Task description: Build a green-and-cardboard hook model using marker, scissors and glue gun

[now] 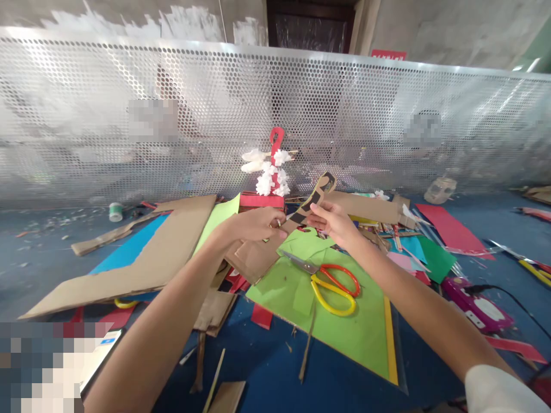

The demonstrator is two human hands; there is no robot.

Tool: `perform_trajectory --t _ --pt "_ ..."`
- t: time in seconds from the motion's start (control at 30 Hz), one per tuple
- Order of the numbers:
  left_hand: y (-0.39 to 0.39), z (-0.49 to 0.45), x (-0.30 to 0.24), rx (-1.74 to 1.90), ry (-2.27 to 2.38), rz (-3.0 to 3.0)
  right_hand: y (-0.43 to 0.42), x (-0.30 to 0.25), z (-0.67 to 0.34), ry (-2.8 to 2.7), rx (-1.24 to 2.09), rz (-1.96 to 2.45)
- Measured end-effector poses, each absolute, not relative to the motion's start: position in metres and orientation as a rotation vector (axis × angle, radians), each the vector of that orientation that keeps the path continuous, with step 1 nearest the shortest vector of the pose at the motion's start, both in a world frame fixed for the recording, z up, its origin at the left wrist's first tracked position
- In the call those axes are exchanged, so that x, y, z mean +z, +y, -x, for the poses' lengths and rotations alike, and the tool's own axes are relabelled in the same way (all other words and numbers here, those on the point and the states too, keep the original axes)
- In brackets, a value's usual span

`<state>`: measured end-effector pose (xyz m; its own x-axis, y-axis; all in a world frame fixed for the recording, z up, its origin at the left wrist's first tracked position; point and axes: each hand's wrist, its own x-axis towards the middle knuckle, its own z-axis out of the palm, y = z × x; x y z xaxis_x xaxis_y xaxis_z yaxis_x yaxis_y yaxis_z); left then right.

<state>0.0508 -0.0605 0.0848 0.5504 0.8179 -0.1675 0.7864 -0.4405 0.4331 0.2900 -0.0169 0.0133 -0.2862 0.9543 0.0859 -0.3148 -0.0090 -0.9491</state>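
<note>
Left hand [258, 225] is closed in a pinch on the lower end of the curved cardboard strip [310, 202], and the right hand [334, 222] pinches the same strip near its middle. This probably serves to support the piece at two points, clear of the littered blue table [267, 367]. The strip hangs above the far edge of the green sheet [361, 332], its black-marked face toward the camera. Scissors [333, 281] lie flat on that sheet just below the right hand, apparently parked within easy reach.

I cannot see the lower end of the cardboard strip [317, 194]; the left hand [258, 225] and right hand [333, 223] cover it. A pixelated patch [47, 367] hides the lower-left corner.
</note>
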Motion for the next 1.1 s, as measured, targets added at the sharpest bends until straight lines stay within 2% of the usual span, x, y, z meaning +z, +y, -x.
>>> perform_trajectory --t 0.23,0.33,0.43,0.5,0.57,0.7,0.9,1.1 --pt "-0.053 -0.022 0.094 0.003 1.310 -2.341 -0.016 0.014 -0.293 -1.273 1.474 0.831" --pt "-0.057 -0.005 0.106 0.025 1.387 -2.391 -0.016 0.029 -0.310 -1.572 1.349 0.936" --pt "-0.063 0.006 0.116 -0.062 1.375 -2.361 -0.014 0.047 -0.339 -2.146 0.834 1.231" --pt "-0.063 0.005 0.113 -0.164 1.311 -2.278 -0.012 0.053 -0.359 -2.388 0.384 1.599" --pt "-0.060 -0.001 0.102 -0.253 1.223 -2.204 -0.008 0.051 -0.375 -2.506 0.136 2.003" --pt "-0.046 -0.025 0.066 -0.375 0.995 -2.206 -0.003 0.031 -0.386 -2.566 0.215 2.323" --pt "-0.034 -0.041 0.030 -0.438 0.900 -2.042 -0.009 0.009 -0.389 -2.428 0.242 2.151" --pt "-0.037 -0.046 0.030 -0.317 0.946 -2.081 -0.020 0.008 -0.415 -2.063 0.534 2.021"
